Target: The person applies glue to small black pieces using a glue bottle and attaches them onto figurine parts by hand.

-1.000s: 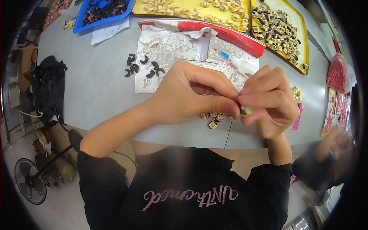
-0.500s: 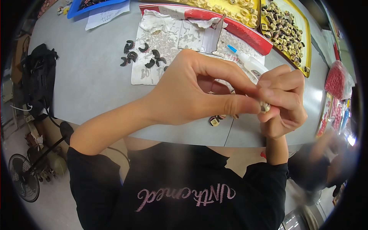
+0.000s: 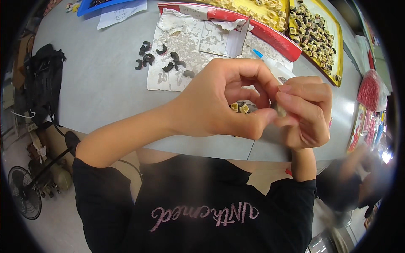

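Observation:
My left hand [image 3: 223,99] curves into a ring, its thumb tip and fingertips closing on a small cream piece [image 3: 281,111]. My right hand [image 3: 310,109] pinches the same piece from the other side, its fingers bent. Most of the piece is hidden by the fingertips. Through the gap in my left hand, small yellow-and-black pieces [image 3: 240,107] show on the table. Beyond my left hand lie several black C-shaped pieces [image 3: 168,66], some on a stained white board [image 3: 162,82] and some on the table beside it.
A red-and-white carton edge [image 3: 278,42] borders the board. Behind are a yellow tray [image 3: 339,55] of black-and-cream pieces and another of yellow pieces [image 3: 265,12]. A blue-tipped bottle [image 3: 258,53] lies behind my hands. Far left hold a blue tray [image 3: 86,9] and paper [image 3: 120,14].
Both hands have shifted slightly left, and my left thumb has drawn back. The gap inside my left hand is wider, showing the yellow-and-black pieces. The held piece is turned and more covered.

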Motion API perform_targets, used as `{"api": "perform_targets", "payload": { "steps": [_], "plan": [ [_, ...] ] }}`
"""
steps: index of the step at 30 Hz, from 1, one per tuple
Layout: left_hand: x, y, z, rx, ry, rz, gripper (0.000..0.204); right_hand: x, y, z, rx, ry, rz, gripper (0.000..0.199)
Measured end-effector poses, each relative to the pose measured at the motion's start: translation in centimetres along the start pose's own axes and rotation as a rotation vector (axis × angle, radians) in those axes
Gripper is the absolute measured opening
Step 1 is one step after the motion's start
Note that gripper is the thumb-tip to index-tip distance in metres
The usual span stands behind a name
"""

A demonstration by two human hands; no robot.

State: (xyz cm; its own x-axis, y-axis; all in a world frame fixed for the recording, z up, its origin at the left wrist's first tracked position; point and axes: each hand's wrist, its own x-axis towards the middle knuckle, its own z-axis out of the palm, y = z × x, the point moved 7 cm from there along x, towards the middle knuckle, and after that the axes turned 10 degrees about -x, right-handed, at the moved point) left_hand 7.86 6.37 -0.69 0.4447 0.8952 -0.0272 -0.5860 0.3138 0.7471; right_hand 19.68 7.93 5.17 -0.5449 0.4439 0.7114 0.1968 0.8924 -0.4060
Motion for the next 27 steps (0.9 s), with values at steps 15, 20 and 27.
{"api": "perform_targets", "payload": {
  "steps": [15,20,27],
  "plan": [
    [0.0,-0.5,0.2,-0.053,-0.044,0.035,0.025,-0.3,-0.6,0.3,-0.068,0.008,0.064,0.026],
    [-0.2,-0.3,0.1,-0.023,-0.048,0.068,0.023,0.1,-1.0,0.5,-0.082,-0.013,0.035,0.025],
    [0.4,0.0,-0.1,0.096,0.012,0.136,0.019,0.8,0.4,-0.1,-0.079,-0.046,0.026,0.03]
  ]
}}
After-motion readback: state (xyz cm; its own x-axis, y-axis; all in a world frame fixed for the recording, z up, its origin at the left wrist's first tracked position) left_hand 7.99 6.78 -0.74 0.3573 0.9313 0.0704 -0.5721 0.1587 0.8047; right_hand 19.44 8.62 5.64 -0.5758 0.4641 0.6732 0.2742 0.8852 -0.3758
